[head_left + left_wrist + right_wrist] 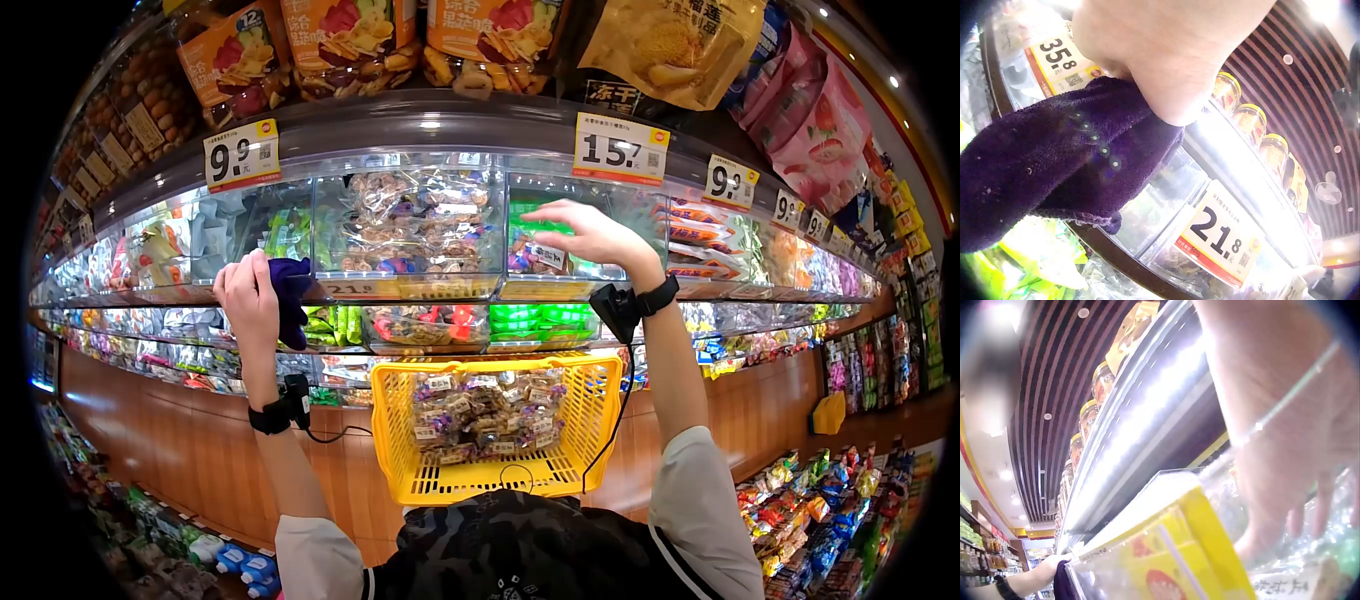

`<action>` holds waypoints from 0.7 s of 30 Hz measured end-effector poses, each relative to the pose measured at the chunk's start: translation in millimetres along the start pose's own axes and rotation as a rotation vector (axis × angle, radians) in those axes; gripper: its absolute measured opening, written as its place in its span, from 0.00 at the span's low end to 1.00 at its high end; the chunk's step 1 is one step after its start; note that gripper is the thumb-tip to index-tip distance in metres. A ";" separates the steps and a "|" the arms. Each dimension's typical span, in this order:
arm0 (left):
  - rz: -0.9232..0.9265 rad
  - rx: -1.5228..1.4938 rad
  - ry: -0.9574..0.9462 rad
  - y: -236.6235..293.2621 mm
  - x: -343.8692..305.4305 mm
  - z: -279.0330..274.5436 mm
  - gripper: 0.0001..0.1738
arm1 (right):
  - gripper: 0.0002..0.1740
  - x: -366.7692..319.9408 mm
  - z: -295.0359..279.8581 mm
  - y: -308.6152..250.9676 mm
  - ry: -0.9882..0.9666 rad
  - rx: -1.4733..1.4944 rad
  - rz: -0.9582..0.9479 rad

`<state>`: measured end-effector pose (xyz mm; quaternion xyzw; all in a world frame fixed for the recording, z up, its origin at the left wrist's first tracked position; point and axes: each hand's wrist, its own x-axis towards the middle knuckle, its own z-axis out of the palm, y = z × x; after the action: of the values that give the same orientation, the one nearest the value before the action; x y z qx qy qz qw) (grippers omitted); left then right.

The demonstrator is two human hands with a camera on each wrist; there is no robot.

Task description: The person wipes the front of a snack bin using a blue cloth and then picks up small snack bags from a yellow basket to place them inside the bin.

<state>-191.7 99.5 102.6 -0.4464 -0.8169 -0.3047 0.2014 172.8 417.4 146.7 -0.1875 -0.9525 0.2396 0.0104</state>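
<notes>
Left hand (248, 297) pinches purple cloth (292, 300) by the shelf's (1119, 260) front edge; right hand (592, 236), fingers extended, over a clear bin (545, 287)!

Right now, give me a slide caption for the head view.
Left hand gripping a dark purple cloth, right hand at a snack bin, with a yellow basket of packets below.
</notes>
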 end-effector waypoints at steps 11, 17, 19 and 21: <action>0.051 -0.007 0.129 -1.8 -1.8 8.2 0.18 | 0.23 -5.5 5.2 -8.3 -0.057 0.042 -0.041; 0.043 -0.003 0.100 -3.7 -2.2 7.6 0.19 | 0.16 -23.8 8.1 -23.9 0.382 -0.047 -0.110; 0.047 -0.006 0.107 -3.8 -2.3 8.3 0.19 | 0.12 -43.1 -3.7 -70.8 0.452 0.085 -0.115; 0.028 0.003 0.096 -4.7 -2.0 8.5 0.19 | 0.10 -74.1 -0.2 -89.6 0.254 0.338 -0.210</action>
<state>-195.2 102.1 93.6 -0.4424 -0.8004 -0.3218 0.2453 210.2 317.7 193.3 -0.1117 -0.9042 0.3678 0.1862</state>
